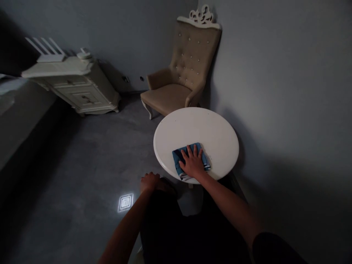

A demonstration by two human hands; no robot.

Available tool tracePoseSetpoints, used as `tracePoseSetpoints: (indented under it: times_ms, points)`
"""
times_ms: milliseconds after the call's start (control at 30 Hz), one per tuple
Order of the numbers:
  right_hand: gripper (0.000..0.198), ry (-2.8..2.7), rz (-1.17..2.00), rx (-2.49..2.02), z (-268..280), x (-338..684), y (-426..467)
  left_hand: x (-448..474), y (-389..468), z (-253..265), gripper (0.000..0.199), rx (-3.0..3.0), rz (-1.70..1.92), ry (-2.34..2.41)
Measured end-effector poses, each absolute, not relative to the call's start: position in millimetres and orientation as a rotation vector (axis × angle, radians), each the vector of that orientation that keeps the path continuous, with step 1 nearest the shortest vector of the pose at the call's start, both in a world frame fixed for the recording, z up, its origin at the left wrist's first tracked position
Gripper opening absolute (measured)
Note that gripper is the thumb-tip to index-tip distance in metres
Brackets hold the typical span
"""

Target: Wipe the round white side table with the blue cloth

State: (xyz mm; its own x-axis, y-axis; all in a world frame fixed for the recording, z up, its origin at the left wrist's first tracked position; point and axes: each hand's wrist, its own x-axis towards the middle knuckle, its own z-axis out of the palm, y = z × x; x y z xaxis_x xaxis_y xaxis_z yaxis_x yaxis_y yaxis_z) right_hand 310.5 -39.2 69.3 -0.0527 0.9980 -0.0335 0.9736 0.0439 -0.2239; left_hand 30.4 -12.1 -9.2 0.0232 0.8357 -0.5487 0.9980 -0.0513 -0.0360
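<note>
A folded blue cloth with white-patterned edges lies on the near part of a round white table. My right hand presses flat on top of it, fingers spread. Small dark specks show on the tabletop just right of the cloth. My left hand rests on my left knee, left of the table's near edge, its fingers laid over the knee and holding nothing.
Behind the table stands a tan tufted armchair with a carved white crest. A white cabinet at the left carries a router and a small round container. The grey wall rises close on the right.
</note>
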Motion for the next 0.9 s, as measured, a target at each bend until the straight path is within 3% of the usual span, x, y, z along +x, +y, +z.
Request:
tracePoseSetpoints:
  times_ms: [467,700,900]
  points:
    - [0.074,-2.026,0.23,-2.073,59.3,338.6,-16.7,21.6,-20.7,-7.6,0.049,1.948,-0.589,1.9]
    - [0.062,-1.832,0.223,-1.938,54.1,362.8,-12.5,16.2,-20.2,-10.1,0.059,1.941,-0.591,1.9]
    - [0.064,-1.432,0.243,-1.6,106.2,390.5,-38.8,16.1,-18.8,-6.3,0.053,1.99,-0.611,1.838]
